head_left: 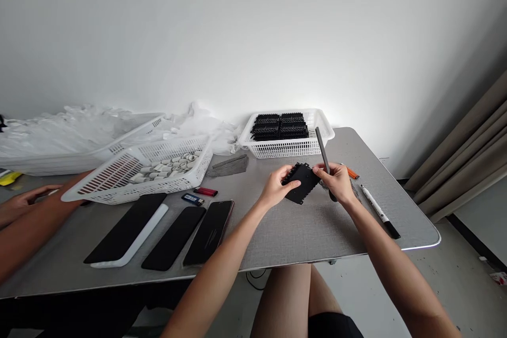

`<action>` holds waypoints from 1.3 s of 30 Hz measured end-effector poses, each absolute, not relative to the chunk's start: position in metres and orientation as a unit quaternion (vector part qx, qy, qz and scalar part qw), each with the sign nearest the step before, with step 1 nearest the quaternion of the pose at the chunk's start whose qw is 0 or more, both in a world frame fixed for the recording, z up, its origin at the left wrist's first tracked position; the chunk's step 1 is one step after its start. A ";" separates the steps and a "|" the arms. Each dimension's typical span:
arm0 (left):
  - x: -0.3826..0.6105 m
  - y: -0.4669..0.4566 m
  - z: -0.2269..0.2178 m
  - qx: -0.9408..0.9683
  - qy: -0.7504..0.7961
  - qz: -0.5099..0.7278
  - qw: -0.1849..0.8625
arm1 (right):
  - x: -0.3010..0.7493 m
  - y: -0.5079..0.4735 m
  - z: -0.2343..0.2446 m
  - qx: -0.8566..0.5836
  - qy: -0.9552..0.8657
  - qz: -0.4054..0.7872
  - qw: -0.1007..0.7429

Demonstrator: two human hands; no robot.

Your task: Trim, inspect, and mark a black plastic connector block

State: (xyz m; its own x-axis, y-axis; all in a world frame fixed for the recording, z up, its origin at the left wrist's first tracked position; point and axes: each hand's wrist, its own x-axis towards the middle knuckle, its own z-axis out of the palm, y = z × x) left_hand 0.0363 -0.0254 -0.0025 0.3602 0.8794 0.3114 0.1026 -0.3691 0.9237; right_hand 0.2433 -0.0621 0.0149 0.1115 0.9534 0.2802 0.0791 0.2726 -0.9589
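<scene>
Both hands are up over the grey table [301,232], sharing a flat black plastic part [301,182] that sits around the middle-right of the tabletop, held just above it. The left hand [274,188] pinches its 9 o'clock edge, fingers closed on it. The right hand [336,182] grips the 3 o'clock edge and also has a thin grey tool [322,150] clamped in it, pointing up toward 12. Straight behind at 12 o'clock is a white basket [285,145] stacked with more black parts. At 3 o'clock a marker pen [379,212] lies on the table. Off at 9 o'clock there's another basket [119,179] of small white pieces, three dark phones [174,235], and someone else's arm [27,222].
</scene>
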 end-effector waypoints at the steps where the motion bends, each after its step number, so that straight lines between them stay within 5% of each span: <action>1: 0.036 -0.025 -0.002 0.697 0.348 0.448 0.440 | 0.244 -0.062 0.015 -0.473 -0.548 0.378 0.577; 21: 0.032 -0.027 -0.004 0.720 0.364 0.550 0.215 | 0.243 -0.066 0.017 -0.447 -0.576 0.416 0.543; 31: 0.029 -0.025 0.001 0.671 0.372 0.612 0.194 | 0.236 -0.070 0.011 -0.475 -0.694 0.339 0.422; 39: 0.029 -0.027 0.004 0.639 0.386 0.628 0.219 | 0.232 -0.074 0.013 -0.468 -0.707 0.318 0.425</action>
State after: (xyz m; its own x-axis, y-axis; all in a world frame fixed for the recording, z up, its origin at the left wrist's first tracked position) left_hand 0.0295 -0.0267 0.0036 -0.0872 0.7683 0.6341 0.2180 -0.6064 0.7647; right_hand 0.2317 -0.0739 0.0127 -0.2013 0.9316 0.3027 0.3918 0.3598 -0.8468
